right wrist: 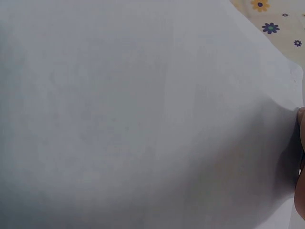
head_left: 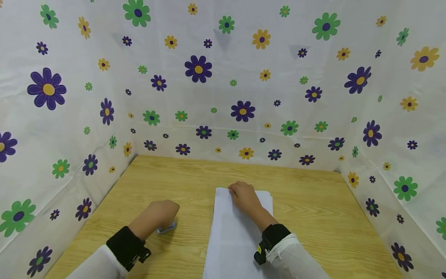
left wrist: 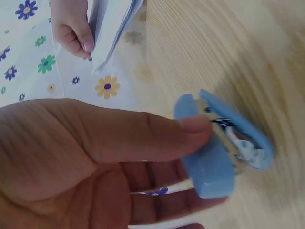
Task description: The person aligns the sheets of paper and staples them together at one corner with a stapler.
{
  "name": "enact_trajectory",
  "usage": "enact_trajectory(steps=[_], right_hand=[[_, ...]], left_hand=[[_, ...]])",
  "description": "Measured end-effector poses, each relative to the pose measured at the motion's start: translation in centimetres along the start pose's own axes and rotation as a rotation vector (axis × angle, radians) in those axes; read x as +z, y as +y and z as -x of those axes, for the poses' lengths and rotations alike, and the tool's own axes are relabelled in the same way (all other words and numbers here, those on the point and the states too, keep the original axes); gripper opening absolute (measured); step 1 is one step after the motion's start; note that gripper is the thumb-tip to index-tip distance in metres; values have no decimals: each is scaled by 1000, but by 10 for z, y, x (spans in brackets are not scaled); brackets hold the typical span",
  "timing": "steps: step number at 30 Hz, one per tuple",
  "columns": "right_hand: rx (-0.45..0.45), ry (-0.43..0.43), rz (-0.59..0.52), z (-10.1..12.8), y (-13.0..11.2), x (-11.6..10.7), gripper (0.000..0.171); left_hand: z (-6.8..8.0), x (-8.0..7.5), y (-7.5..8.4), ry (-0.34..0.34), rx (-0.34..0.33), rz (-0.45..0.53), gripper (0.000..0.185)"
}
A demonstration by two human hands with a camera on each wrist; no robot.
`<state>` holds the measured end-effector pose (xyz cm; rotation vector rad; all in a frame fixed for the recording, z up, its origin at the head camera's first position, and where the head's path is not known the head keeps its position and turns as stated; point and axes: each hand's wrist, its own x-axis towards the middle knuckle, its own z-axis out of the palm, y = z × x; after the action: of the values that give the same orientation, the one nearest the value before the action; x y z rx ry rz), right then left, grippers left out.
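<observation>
Between the left hand's [left wrist: 90,162] thumb and fingers sits a small blue stapler [left wrist: 221,148], held tight. Under the right hand's [head_left: 245,195] curled fingers lies the white paper stack [head_left: 231,236], pinched at its far edge.

My left hand [head_left: 161,215] lies low with thumb [left wrist: 143,136] and fingers curled in a grip, while my right hand [head_left: 245,197] reaches forward, palm down, fingertips curled at the far edge.
</observation>
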<state>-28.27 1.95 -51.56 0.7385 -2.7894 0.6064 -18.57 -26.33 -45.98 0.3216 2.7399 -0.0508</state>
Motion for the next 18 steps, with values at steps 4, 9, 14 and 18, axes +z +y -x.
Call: enact_trajectory(steps=[4, 9, 14, 18], right_hand=[[2, 0, 11, 0, 0, 0, 20], [2, -2, 5, 2, 0, 1, 19], [-5, 2, 12, 2, -2, 2, 18], [0, 3, 23, 2, -2, 3, 18]], left_hand=[[-16, -3, 10, 119, 115, -9, 12], [-37, -8, 25, 211, 215, -122, 24], [-52, -12, 38, 225, 250, -199, 27], [-59, -13, 44, 231, 280, -256, 28]])
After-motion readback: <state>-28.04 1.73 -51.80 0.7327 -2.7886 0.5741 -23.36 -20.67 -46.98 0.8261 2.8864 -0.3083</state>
